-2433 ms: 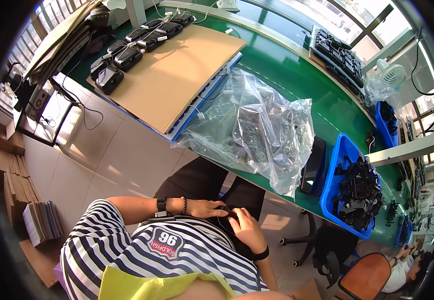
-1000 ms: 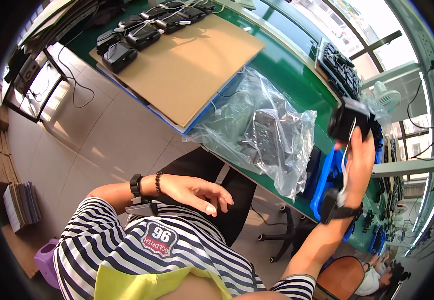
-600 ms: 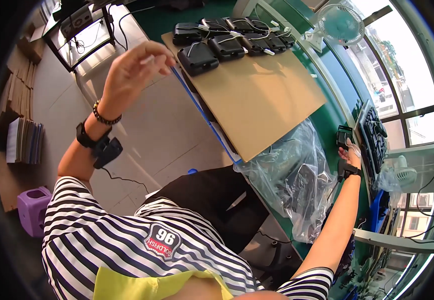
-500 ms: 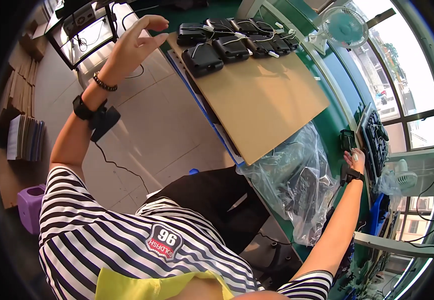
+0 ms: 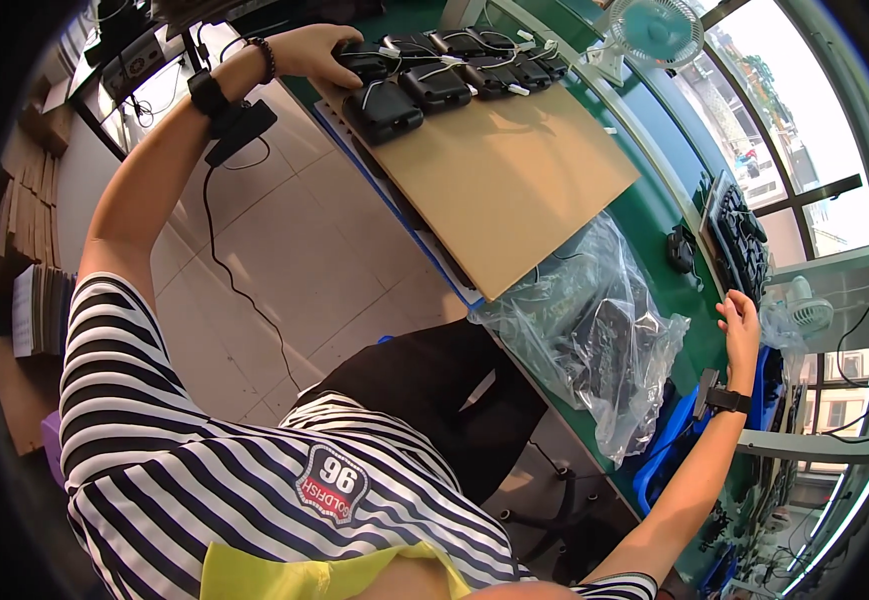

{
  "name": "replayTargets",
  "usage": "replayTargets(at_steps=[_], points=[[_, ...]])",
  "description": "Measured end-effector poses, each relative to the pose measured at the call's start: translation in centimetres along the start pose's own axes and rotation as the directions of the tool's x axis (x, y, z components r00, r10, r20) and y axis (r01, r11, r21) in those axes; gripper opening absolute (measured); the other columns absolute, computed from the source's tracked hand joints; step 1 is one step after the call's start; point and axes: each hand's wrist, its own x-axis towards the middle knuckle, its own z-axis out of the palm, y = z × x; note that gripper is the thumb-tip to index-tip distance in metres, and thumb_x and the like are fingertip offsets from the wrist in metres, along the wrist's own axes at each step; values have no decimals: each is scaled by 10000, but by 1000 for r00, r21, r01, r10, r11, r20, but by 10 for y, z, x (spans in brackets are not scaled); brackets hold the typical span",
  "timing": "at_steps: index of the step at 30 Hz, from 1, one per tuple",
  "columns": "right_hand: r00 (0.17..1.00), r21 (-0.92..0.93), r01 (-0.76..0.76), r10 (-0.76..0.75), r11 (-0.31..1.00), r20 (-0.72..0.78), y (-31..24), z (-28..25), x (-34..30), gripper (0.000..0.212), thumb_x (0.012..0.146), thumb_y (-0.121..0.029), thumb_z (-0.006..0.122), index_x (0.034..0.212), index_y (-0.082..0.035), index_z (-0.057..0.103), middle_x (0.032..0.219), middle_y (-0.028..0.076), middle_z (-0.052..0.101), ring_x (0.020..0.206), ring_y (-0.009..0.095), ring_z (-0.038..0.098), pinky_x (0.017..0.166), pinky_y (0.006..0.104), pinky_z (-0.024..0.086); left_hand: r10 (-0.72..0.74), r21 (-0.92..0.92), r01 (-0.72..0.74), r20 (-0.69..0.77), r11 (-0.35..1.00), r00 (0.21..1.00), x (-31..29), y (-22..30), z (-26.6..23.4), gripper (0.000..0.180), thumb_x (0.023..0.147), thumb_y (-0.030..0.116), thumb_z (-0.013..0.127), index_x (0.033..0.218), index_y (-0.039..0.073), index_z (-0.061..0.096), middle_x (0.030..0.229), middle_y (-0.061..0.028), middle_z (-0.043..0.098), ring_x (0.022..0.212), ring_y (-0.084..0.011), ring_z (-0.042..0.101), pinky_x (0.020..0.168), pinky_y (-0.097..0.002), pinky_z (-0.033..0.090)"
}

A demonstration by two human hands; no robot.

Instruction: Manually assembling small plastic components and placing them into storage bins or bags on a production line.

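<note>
At the far left corner of the cardboard sheet (image 5: 515, 190), my left hand (image 5: 317, 54) has its thumb and fingers around the end of a black plastic case (image 5: 370, 62). Several similar cases with white-plugged leads sit in two rows there, among them a black case (image 5: 387, 112) just nearer than my hand. On the right, my right hand (image 5: 742, 318) is empty, its fingers loosely bent and apart. Beyond it, a small black part (image 5: 682, 250) stands on the green tabletop (image 5: 655, 220). A rack of black parts (image 5: 740, 235) is close to my right fingertips.
A clear plastic bag (image 5: 605, 330) with dark contents lies at the table's near edge. Blue bins (image 5: 670, 450) are beside my right forearm. A teal fan (image 5: 658, 32) stands at the back. Below my left arm, a black cable (image 5: 217, 260) hangs toward the tiled floor (image 5: 340, 230).
My left hand has moved right and onto the far-left case. My right hand has let go of the small black part and drawn back toward me, leaving it on the tabletop.
</note>
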Motion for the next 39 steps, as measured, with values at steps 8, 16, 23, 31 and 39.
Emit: replayTargets(at_steps=[8, 16, 23, 31, 39], points=[[978, 89, 133, -146, 987, 149, -23, 29, -71, 267, 1032, -174, 586, 1234, -1, 610, 1168, 55, 665, 996, 127, 676, 799, 248, 487, 68, 89, -56, -129, 994, 989, -1, 20, -6, 648, 784, 316, 835, 1257, -23, 550, 1005, -110, 649, 930, -205, 638, 888, -331, 528], [941, 193, 146, -196, 970, 275, -31, 23, -127, 243, 1037, -148, 572, 1210, 18, 608, 1124, 59, 670, 978, 120, 668, 846, 251, 492, 65, -92, -78, -134, 993, 989, 9, 25, -11, 529, 813, 306, 829, 1164, -4, 583, 973, -92, 656, 921, -157, 642, 801, -307, 547], [940, 289, 114, -197, 951, 277, -33, 13, -164, 221, 1038, -118, 563, 1200, 25, 607, 1117, 58, 667, 998, 122, 660, 906, 261, 489, -6, -433, -181, -398, 883, 918, 6, 63, -29, 429, 863, 252, 808, 1127, 6, 576, 980, -79, 644, 892, -157, 670, 774, -301, 589], [925, 308, 131, -228, 942, 304, -40, 12, -192, 238, 1044, -135, 544, 1198, 34, 610, 1106, 77, 674, 991, 136, 651, 898, 270, 493, -190, -739, -254, -459, 624, 868, -1, 135, -38, 340, 926, 190, 753, 1112, 2, 538, 966, -44, 609, 802, -130, 672, 673, -299, 631], [907, 343, 69, -202, 937, 369, -40, 14, -206, 218, 1036, -119, 560, 1181, 35, 610, 1083, 63, 667, 995, 122, 635, 926, 264, 483, -136, -870, -225, -311, 439, 941, 1, 171, -22, 278, 1016, 327, 631, 1061, 62, 559, 783, -17, 570, 561, -124, 555, 458, -295, 463]])
